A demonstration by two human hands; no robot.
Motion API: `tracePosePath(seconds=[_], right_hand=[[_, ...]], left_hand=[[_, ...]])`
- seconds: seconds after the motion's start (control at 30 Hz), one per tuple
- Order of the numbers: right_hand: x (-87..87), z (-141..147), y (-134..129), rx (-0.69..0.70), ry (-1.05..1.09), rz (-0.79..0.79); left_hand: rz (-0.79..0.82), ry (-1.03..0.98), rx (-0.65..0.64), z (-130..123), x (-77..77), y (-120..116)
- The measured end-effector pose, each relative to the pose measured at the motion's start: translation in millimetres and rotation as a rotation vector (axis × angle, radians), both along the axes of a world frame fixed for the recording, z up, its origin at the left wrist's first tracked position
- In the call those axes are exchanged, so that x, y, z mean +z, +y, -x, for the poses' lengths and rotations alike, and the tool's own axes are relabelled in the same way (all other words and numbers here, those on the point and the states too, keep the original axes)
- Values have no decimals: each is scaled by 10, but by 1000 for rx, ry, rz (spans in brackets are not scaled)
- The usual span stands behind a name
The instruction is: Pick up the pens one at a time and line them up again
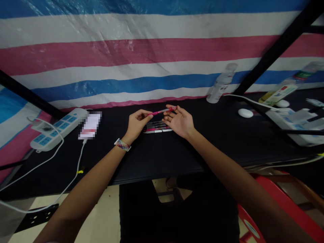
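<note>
A pink pen (163, 111) is held up over the black table (157, 155), slightly tilted with its right end higher. My left hand (138, 123), with a woven band on its wrist, pinches the pen's left end. At the other end, my right hand (180, 120) has its palm turned up and its thumb and a fingertip closed on the pen; its other fingers are loosely curled. Below the held pen, several pens (157, 128) lie side by side on the table between my hands, partly hidden by my right fingers.
To the left are a power strip (60, 128) and a phone (90, 125) with a white cable. Towards the right stand a clear bottle (222, 83), a white mouse-like object (245, 113), a tilted bottle (286, 87) and another power strip (291, 125). A striped sheet (141, 50) hangs behind.
</note>
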State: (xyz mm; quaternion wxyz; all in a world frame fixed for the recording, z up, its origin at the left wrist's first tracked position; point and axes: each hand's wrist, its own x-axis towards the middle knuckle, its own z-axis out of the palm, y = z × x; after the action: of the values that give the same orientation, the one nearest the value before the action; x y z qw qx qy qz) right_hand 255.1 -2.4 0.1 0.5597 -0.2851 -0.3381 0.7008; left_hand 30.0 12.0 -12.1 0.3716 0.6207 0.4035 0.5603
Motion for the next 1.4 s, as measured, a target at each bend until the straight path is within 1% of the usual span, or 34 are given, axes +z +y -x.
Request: tracePosePath(seconds=[0.13, 0.27, 0.37, 0.7, 0.77, 0.83, 0.93, 1.07, 1.17, 1.27, 1.33, 1.4], right_hand=[[-13, 3, 12, -18, 26, -16], [5, 10, 2, -3, 50, 24], [16, 16, -7, -19, 24, 27], [23, -6, 3, -19, -86, -46], [10, -17, 10, -39, -120, -60], [-22, -28, 29, -116, -180, -107], [-96, -45, 83, -268, -296, -215], [-193, -57, 158, -355, -463, -347], [-234, -68, 168, -378, -664, -445], [-261, -89, 152, -349, -887, -570], [-285, -102, 149, -325, -966, -617], [-312, -110, 156, -303, -991, -631]], left_hand=[[-1, 10, 2, -5, 3, -2], [-6, 18, -1, 6, -5, 12], [-14, 4, 0, 14, -13, 22], [-22, 7, 4, 17, -20, 32], [-27, 16, 11, 22, -28, 41], [-37, 16, 18, 28, -35, 50], [-57, 17, 30, 37, -45, 65], [-67, 89, 44, 66, -73, 92], [-45, 150, 57, 104, -121, 126], [-60, 231, 92, 142, -181, 161], [-72, 286, 117, 159, -213, 173], [-82, 334, 131, 166, -232, 175]])
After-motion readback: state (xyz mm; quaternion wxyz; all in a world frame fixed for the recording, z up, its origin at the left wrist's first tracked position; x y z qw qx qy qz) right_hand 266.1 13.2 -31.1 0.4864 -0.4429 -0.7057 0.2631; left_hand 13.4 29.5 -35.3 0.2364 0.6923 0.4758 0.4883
